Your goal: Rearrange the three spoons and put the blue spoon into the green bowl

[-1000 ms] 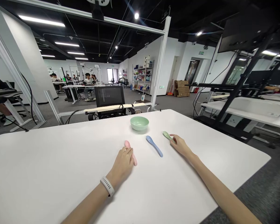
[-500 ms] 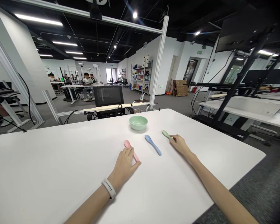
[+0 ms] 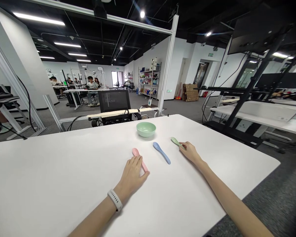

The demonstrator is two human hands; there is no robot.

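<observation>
My left hand (image 3: 131,173) lies over the pink spoon (image 3: 135,152), with its fingers along one side of the handle and the thumb at the handle's end. The spoon rests on the white table, its bowl end pointing away from me. To the right, my right hand (image 3: 188,151) pinches the handle of a green spoon (image 3: 175,141), whose handle end is hidden by the fingers. Between the two hands lies a blue spoon (image 3: 162,153), touched by neither. A light green bowl (image 3: 146,129) stands upright behind the spoons.
The white table (image 3: 51,177) has rounded far corners. Beyond it stand a metal frame (image 3: 168,70) and a black mesh chair (image 3: 114,100). A black stand (image 3: 244,85) is at the right. Several people sit at desks in the background.
The pink spoon has turned slightly under my left hand, its bowl end shifting a little to the right. My right hand, the green spoon, the blue spoon and the bowl look unmoved.
</observation>
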